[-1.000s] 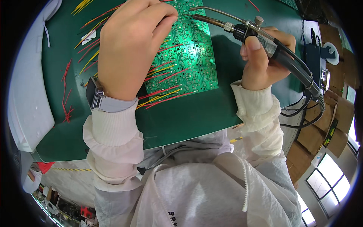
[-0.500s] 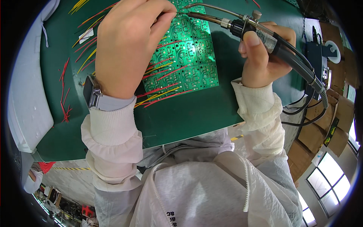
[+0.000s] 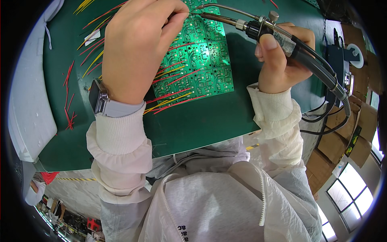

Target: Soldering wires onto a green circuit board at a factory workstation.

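My left hand (image 3: 135, 48) is closed in a pinch over the far part of a green circuit board panel (image 3: 219, 78). Between its fingertips is what looks like a thin wire end, mostly hidden by the fingers. In my right hand (image 3: 282, 60) is a soldering iron (image 3: 252, 29) with a thin metal solder-feed tube (image 3: 229, 9) clamped above it. The iron's tip points left, close to the left fingertips and just over the board. Red and yellow wires (image 3: 173, 97) stick out from the board's near rows toward the left.
Loose red wires (image 3: 67, 94) and yellow wires (image 3: 93, 64) lie on the green table (image 3: 193, 133) left of the board. A white foam-like piece (image 3: 30, 92) borders the table's left side. Black cables (image 3: 344, 115) trail from the iron at right, near a blue device with a white spool (image 3: 354, 55).
Almost nothing differs. Both hands and the iron hold nearly the same place, with the board shifted very slightly at most.
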Demonstrator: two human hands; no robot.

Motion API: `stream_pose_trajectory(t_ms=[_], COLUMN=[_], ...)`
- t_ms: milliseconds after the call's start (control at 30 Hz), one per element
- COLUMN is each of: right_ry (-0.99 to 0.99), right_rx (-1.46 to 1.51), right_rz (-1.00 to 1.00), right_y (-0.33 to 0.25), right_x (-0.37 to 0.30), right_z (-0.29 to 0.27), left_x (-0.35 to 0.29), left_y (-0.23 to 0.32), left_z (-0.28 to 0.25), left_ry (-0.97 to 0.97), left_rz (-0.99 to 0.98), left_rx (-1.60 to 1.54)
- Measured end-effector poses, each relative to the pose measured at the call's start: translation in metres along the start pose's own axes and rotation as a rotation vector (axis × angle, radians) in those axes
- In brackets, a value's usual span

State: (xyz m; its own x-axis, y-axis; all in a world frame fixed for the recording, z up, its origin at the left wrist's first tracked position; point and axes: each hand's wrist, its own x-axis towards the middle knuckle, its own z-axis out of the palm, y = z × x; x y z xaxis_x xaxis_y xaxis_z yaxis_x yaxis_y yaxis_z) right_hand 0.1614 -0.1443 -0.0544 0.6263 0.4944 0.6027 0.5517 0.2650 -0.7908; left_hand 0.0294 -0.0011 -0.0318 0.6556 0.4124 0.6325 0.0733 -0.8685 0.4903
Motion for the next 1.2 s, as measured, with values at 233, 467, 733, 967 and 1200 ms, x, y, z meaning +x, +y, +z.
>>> stream_pose_trajectory(t_ms=[233, 467, 733, 967, 1200], right_ry=[-0.018, -0.021, -0.024, -0.037, -0.053], right_rx=[-0.043, -0.059, -0.109, 0.037, 0.047], right_rz=[-0.048, -0.082, -0.199, -0.162, -0.137], right_y=[-0.001, -0.002, 0.001, -0.003, -0.002], right_x=[0.003, 0.002, 0.005, 0.003, 0.004], right_z=[0.0, 0.0, 0.001, 0.007, 0.004], left_x=[0.002, 0.002, 0.0, 0.001, 0.002], left_y=[-0.003, 0.006, -0.007, 0.002, -0.004], left_z=[-0.002, -0.003, 0.0, -0.002, -0.002], left_ry=[-0.093, -0.043, -0.072, -0.037, -0.042], left_rz=[-0.055, -0.087, -0.068, -0.042, -0.018], left_rx=[-0.007, -0.038, -0.064, -0.035, -0.077])
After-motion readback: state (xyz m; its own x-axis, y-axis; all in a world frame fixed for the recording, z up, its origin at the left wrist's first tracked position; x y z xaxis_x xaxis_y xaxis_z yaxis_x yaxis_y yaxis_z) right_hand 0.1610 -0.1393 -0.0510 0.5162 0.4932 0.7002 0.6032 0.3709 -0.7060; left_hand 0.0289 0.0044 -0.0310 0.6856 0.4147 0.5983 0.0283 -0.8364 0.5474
